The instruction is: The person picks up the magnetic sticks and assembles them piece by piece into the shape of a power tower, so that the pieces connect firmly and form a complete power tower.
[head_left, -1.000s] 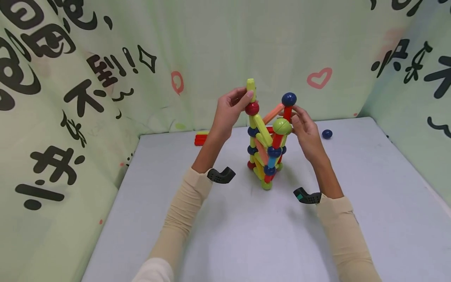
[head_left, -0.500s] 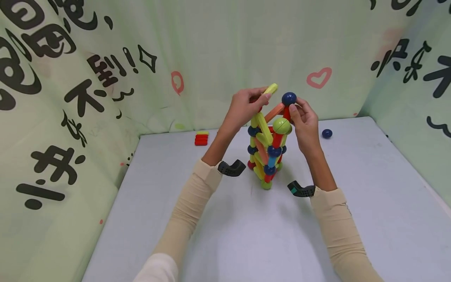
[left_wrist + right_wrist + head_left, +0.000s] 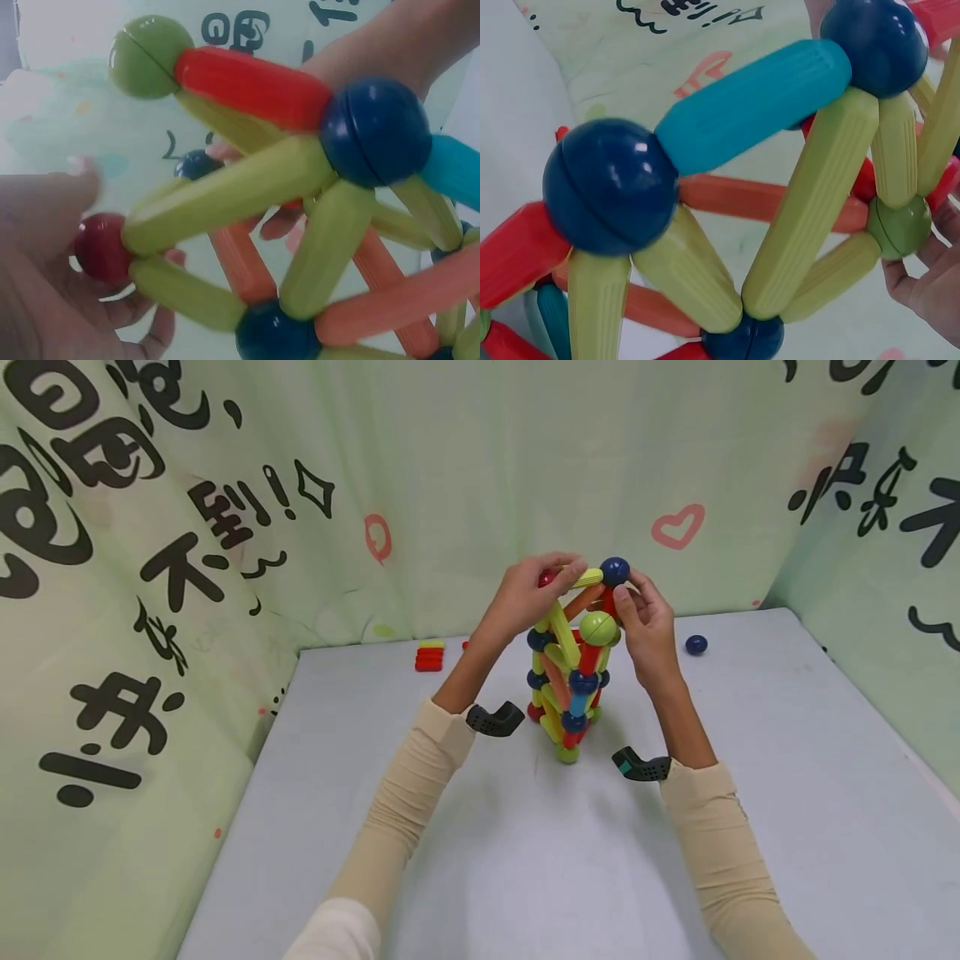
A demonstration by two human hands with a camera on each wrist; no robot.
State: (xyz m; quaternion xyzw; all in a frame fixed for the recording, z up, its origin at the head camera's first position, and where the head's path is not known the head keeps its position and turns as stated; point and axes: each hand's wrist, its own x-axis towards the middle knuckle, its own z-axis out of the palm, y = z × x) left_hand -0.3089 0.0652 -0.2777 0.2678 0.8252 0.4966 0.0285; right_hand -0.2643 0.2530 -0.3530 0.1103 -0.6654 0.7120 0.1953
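Note:
A tower of magnetic rods and balls [image 3: 576, 681] stands upright on the table, in red, yellow-green, blue and orange. At its top left my left hand [image 3: 525, 592] pinches a yellow-green magnetic rod [image 3: 588, 578], which lies nearly level between a red ball [image 3: 547, 578] and a dark blue ball [image 3: 615, 571]. In the left wrist view the left hand [image 3: 45, 262] surrounds the red ball [image 3: 105, 246]. My right hand [image 3: 648, 622] holds the red magnetic rod [image 3: 608, 602] under the blue ball. Fingers hide part of both rods.
Several red rods with a yellow-green one [image 3: 430, 656] lie at the table's back left. A small red piece [image 3: 465, 645] shows by the left forearm. One loose dark blue ball [image 3: 696, 645] sits right of the tower. A printed curtain [image 3: 465, 485] hangs behind the table [image 3: 360, 760].
My left hand has moved right, tipping the yellow-green rod from upright to nearly level, its end now against the blue ball. The right hand has shifted slightly left, its thumb now on the red rod.

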